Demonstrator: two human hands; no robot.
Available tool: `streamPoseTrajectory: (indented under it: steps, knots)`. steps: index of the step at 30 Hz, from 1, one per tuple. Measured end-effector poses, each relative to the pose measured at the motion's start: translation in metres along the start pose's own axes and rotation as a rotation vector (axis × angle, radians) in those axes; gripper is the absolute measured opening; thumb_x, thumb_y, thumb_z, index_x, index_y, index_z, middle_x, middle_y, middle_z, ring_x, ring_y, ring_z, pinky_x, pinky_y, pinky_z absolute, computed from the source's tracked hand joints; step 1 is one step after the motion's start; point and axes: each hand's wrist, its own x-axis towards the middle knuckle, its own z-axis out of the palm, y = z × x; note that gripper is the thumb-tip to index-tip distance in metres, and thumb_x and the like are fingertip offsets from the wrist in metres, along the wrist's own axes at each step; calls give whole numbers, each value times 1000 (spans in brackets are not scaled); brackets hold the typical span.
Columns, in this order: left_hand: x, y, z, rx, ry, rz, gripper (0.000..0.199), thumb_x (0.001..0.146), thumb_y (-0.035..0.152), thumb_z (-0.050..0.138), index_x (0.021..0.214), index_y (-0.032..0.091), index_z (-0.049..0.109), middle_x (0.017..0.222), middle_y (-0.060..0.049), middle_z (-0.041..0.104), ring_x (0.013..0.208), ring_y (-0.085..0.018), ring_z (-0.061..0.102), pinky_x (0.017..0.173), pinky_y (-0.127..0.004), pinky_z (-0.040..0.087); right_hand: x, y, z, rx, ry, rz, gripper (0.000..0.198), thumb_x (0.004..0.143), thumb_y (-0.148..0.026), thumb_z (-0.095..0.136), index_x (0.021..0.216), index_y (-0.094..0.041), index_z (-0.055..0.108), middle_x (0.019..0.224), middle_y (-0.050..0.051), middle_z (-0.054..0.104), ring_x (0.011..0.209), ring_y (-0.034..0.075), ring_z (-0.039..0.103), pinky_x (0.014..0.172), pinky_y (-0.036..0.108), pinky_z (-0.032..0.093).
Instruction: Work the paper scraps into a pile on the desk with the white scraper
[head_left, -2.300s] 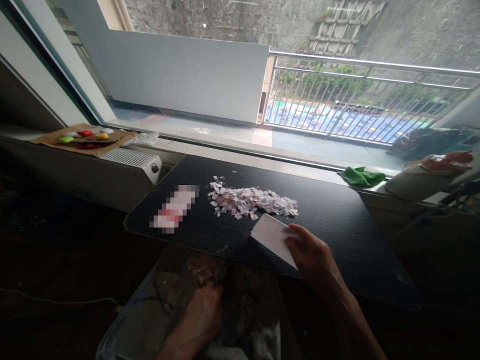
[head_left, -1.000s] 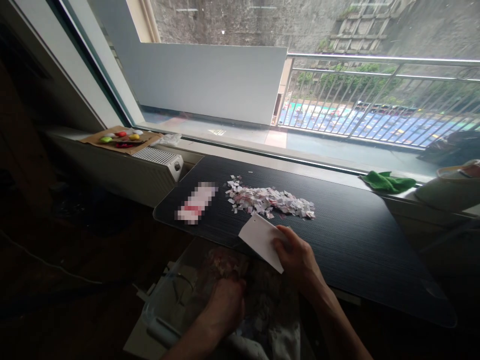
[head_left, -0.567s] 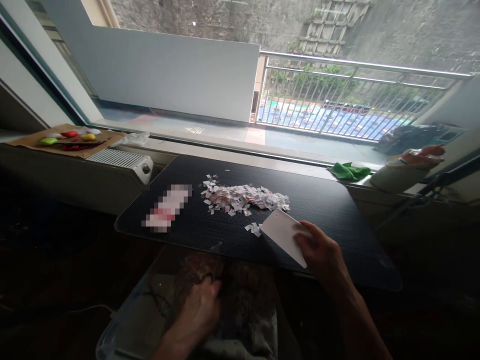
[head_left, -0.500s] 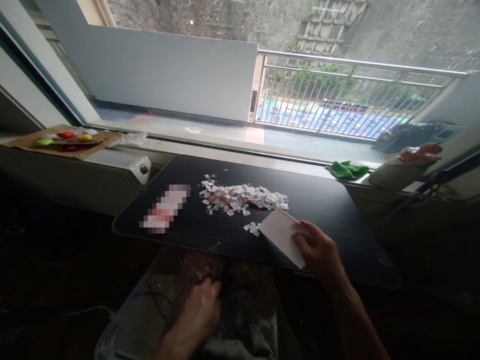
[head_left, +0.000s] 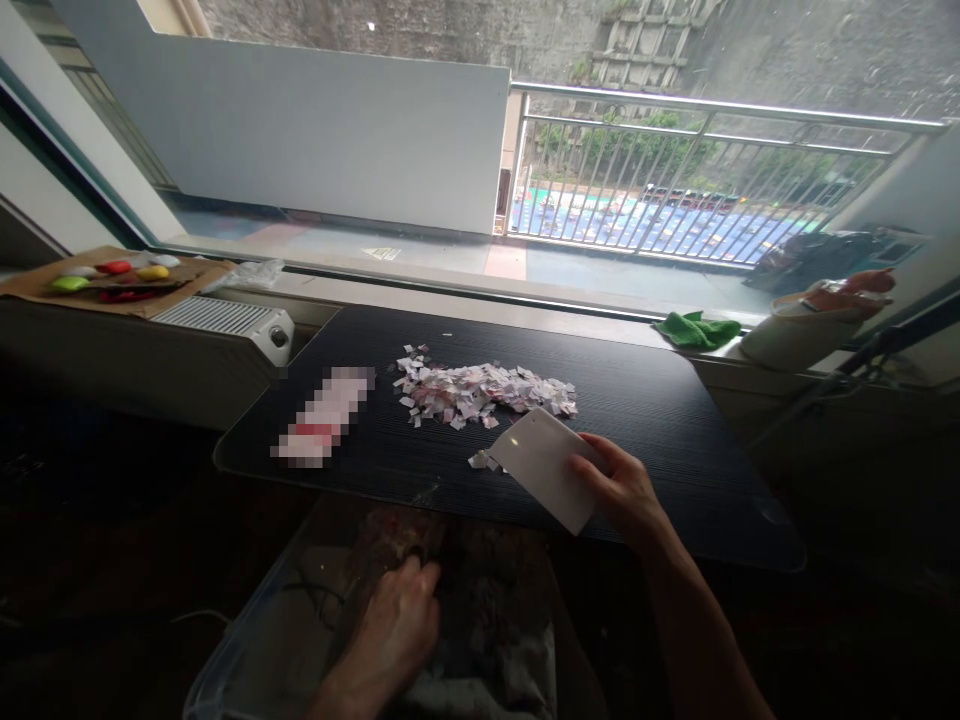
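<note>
My right hand (head_left: 619, 490) grips a flat white plate (head_left: 544, 465) by its right side, tilted with its lower-left edge down near the black tabletop (head_left: 637, 400). A few paper scraps (head_left: 484, 459) lie at the plate's left edge. Beyond it, a long heap of small cut paper pieces (head_left: 480, 390) spreads across the table. My left hand (head_left: 401, 610) is below the table's front edge, fingers curled, over a clear plastic bin (head_left: 247, 640) and dark, crumpled material. What those fingers hold, if anything, is hidden in shadow.
A blurred pink-and-white item (head_left: 326, 415) lies on the table's left. A white radiator (head_left: 232, 325) and brown paper (head_left: 37, 290) with colourful objects are farther left. On the sill are a green cloth (head_left: 697, 330) and a white container (head_left: 799, 330).
My right hand has moved the white plate left, and the few scraps at its edge have shifted left too. My left hand stays about where it was. The view has shifted slightly.
</note>
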Motion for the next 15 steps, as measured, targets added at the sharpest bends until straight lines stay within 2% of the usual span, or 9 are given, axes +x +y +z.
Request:
streamPoseTrajectory:
  steps: [3,8,12,15]
  knots:
    - [0,-1,3,-12,22,11,30,79,7,36,94,18,59,97,-7,59,89,-18,58,78,-27,40,-1,3,-3,-42,53,-7,44,67,-40,57,102,-14,64,75,4,67,63,18,60,52,26,47]
    - [1,-3,4,-12,12,11,31,79,8,36,96,19,60,97,-8,59,90,-19,58,80,-29,41,-3,11,-13,-97,37,-12,42,68,-39,55,101,-15,65,75,4,67,63,18,60,53,26,47]
    - [2,-4,4,-5,3,25,32,79,8,35,95,18,60,98,-8,59,90,-19,58,80,-29,41,-7,5,-19,-142,154,-20,40,68,-38,55,100,-15,65,72,3,67,60,17,59,52,25,46]
    - [3,-4,6,-6,16,21,31,79,9,34,93,18,60,93,-8,59,88,-19,59,78,-28,41,-8,-2,-13,-119,126,-34,41,70,-39,55,102,-15,64,74,3,67,61,17,59,52,25,46]
